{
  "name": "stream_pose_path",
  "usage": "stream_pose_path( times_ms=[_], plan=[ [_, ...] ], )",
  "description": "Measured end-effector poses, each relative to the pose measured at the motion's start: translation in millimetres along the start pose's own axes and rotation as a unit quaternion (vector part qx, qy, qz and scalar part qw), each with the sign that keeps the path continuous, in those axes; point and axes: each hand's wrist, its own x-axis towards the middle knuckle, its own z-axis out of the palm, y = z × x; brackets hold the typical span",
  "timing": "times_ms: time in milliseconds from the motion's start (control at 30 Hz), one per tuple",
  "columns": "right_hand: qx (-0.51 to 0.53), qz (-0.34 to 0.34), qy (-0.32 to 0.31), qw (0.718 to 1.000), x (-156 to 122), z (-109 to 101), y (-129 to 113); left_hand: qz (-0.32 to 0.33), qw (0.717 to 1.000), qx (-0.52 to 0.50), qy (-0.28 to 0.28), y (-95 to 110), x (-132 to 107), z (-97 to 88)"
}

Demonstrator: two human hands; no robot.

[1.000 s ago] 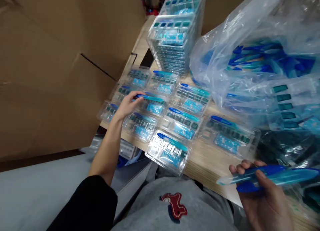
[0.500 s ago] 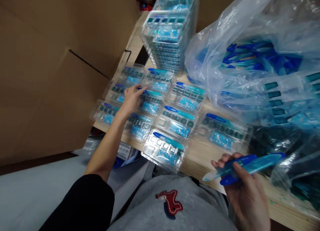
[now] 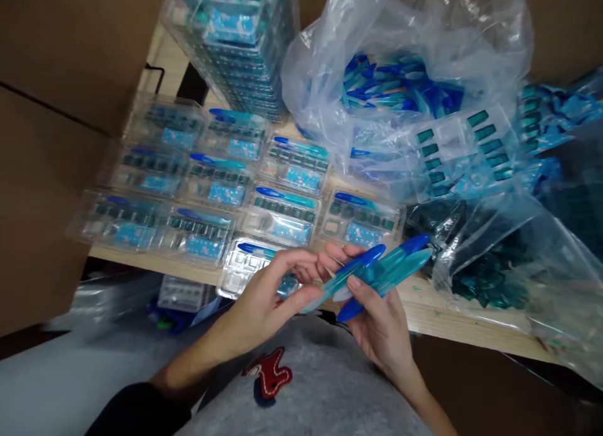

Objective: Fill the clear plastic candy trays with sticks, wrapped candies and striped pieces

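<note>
Because the tapered blue-and-teal pens (image 3: 400,268) look light, stiff and slick, they should be best held round mid-barrel, where the right hand (image 3: 384,326) grips them at four o'clock from the view's centre. Beside it, the left hand (image 3: 277,291) has its fingers bent at a pale tip, though whether it pinches I cannot tell. Outward from the pens, glossy, moulded clear plastic trays (image 3: 282,217) lie toward ten o'clock, and a crinkled, translucent bag (image 3: 320,90) slumps near twelve.

Three held pens (image 3: 393,274), at least ten laid-out packs (image 3: 284,215) (plus one tall stack (image 3: 249,71)).
</note>
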Motion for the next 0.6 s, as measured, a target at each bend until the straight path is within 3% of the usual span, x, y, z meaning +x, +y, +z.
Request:
stream_pose_path(
  times_ms=[67, 133, 233, 367, 433, 500, 600],
  plan=[
    [-0.005, 0.013, -0.004, 1.0, -0.7, -2.7, -0.2, 0.014, 0.997, 0.048, 0.055, 0.5, 1.8, 1.3],
    [-0.025, 0.039, -0.008, 0.999, -1.7, -5.9, 0.4, 0.04, 0.992, 0.1, 0.059, 5.3, 9.2, -3.2],
    [-0.056, 0.065, -0.025, 0.996, -4.6, -8.1, 0.3, 0.048, 0.996, 0.072, -0.037, 17.7, 25.6, -10.7],
    [-0.049, 0.082, -0.051, 0.994, -9.1, -3.5, -5.7, -0.078, 0.973, -0.108, -0.189, 24.6, 44.3, -11.7],
    [-0.054, 0.095, -0.052, 0.993, -9.4, -1.1, -9.4, -0.121, 0.951, -0.191, -0.212, 22.0, 48.7, -9.8],
    [-0.074, 0.102, -0.042, 0.991, -7.9, -0.9, -11.6, -0.128, 0.946, -0.237, -0.181, 17.8, 49.4, -8.3],
    [-0.119, 0.106, -0.034, 0.987, -4.2, -6.6, -11.1, -0.122, 0.953, -0.265, -0.081, 9.7, 44.5, -8.8]
  ],
)
